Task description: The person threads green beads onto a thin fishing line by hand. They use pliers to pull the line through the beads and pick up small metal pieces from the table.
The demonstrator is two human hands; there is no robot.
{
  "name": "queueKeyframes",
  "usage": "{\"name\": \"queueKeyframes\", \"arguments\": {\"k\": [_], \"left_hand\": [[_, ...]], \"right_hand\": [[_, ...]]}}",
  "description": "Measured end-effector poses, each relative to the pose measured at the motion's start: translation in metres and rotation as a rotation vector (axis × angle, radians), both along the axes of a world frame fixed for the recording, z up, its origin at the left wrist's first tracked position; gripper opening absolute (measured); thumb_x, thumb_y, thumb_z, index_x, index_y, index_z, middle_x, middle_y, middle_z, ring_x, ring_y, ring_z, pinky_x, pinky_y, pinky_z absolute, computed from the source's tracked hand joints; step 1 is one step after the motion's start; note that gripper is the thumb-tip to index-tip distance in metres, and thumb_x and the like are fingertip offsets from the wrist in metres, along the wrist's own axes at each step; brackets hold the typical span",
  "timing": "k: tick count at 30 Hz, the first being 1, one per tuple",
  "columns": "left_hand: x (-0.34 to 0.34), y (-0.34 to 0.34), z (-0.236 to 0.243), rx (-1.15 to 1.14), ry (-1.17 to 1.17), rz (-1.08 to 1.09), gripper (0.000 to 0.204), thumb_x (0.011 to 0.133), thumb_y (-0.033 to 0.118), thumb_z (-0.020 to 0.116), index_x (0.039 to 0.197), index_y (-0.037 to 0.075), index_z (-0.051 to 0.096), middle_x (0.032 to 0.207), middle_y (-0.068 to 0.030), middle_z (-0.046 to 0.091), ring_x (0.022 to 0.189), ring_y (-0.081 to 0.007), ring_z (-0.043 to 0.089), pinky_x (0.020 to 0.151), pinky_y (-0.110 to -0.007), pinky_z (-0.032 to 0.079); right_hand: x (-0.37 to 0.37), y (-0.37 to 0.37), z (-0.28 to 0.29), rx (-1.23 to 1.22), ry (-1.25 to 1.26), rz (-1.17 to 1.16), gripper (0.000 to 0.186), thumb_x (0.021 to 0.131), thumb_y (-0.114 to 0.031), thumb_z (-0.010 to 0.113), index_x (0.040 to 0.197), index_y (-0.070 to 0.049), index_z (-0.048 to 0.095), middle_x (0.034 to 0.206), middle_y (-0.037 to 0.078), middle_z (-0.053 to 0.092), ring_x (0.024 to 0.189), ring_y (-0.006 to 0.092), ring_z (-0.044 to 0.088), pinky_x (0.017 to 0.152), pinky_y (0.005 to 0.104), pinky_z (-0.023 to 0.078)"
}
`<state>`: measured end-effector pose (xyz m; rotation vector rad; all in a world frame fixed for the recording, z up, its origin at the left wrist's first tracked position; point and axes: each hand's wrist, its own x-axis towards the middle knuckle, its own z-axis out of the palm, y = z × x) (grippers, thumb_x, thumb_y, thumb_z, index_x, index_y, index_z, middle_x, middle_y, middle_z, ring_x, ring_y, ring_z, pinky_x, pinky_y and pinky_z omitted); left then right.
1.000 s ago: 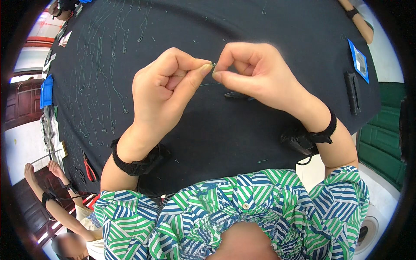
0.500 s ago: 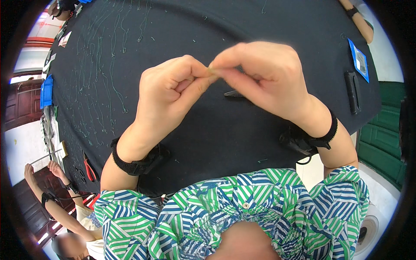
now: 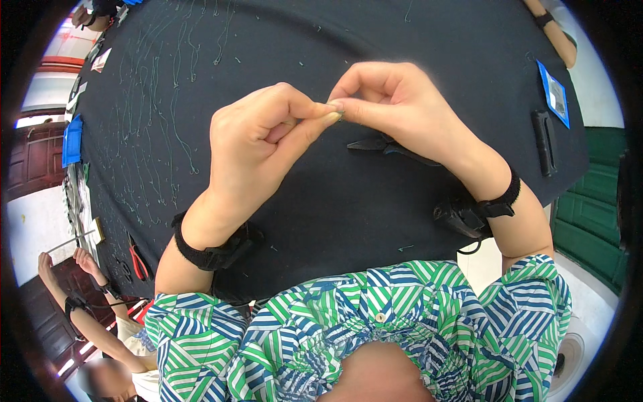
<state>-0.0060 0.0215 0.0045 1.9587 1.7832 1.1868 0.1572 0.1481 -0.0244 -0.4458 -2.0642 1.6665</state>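
both grips pinch tiny greenish wire piece (image 3: 337, 112).

Craft workshop, black cloth-covered table (image 3: 348, 221), cut green wires (image 3: 175, 100) laid out, pliers (image 3: 137, 260), co-worker's arm (image 3: 74, 295) nearby

Single head-worn fisheye view, looking steeply down from above the person's chest onto the dark counter (image 3: 335, 221). Close range: left hand (image 3: 258, 144) and right hand (image 3: 402, 110) fill the centre. Forearms enter from the lower edge. Edges bend toward the black rim. No second view.
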Motion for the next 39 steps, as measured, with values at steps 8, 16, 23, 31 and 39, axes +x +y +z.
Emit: {"name": "queueKeyframes", "arguments": {"k": [8, 16, 23, 31, 39], "left_hand": [[-0.003, -0.002, -0.012, -0.164, -0.527, -0.05, 0.011, 0.089, 0.009, 0.069, 0.094, -0.001, 0.066, 0.062, 0.007, 0.052, 0.055, 0.0019, 0.04, 0.049, -0.016, 0.03], [0.003, 0.001, -0.009, -0.357, -0.848, 0.048, 0.015, 0.094, 0.017, 0.062, 0.101, 0.003, 0.063, 0.07, 0.0095, 0.05, 0.058, 0.0021, 0.036, 0.051, -0.015, 0.025], [-0.001, 0.001, -0.014, -0.351, -0.981, 0.112, 0.022, 0.093, 0.021, 0.064, 0.104, 0.002, 0.065, 0.068, 0.0108, 0.051, 0.053, 0.0025, 0.031, 0.048, -0.016, 0.022], [0.0, 0.001, -0.016, -0.375, -0.976, 0.07, 0.022, 0.093, 0.021, 0.065, 0.104, 0.002, 0.065, 0.066, 0.011, 0.05, 0.053, 0.0029, 0.032, 0.047, -0.016, 0.022], [0.0, 0.002, -0.016, -0.387, -1.01, 0.052, 0.021, 0.093, 0.02, 0.064, 0.104, 0.002, 0.064, 0.068, 0.0105, 0.05, 0.053, 0.0029, 0.032, 0.047, -0.016, 0.023]], "right_hand": [[0.001, -0.005, 0.007, -0.064, -0.135, 0.135, 0.014, 0.088, -0.017, 0.065, 0.086, -0.003, 0.067, 0.056, -0.004, 0.051, 0.052, 0.0026, 0.045, 0.048, 0.0219, 0.035], [-0.001, -0.003, -0.007, 0.084, 0.093, -0.121, 0.016, 0.088, -0.018, 0.064, 0.094, -0.003, 0.064, 0.088, 0.002, 0.06, 0.057, 0.0049, 0.05, 0.051, 0.0225, 0.041], [0.007, 0.0, 0.014, 0.449, 0.007, -0.023, 0.015, 0.083, -0.017, 0.067, 0.09, -0.005, 0.065, 0.083, 0.005, 0.057, 0.058, 0.0109, 0.054, 0.052, 0.0256, 0.042], [0.004, -0.001, 0.008, 0.465, 0.126, -0.101, 0.009, 0.086, -0.012, 0.069, 0.084, -0.004, 0.064, 0.073, 0.001, 0.054, 0.057, 0.0062, 0.047, 0.05, 0.0202, 0.034], [0.006, -0.006, 0.017, 0.451, 0.064, 0.032, 0.012, 0.082, -0.014, 0.068, 0.082, -0.004, 0.064, 0.074, 0.007, 0.057, 0.061, 0.0173, 0.059, 0.055, 0.029, 0.046]]}}
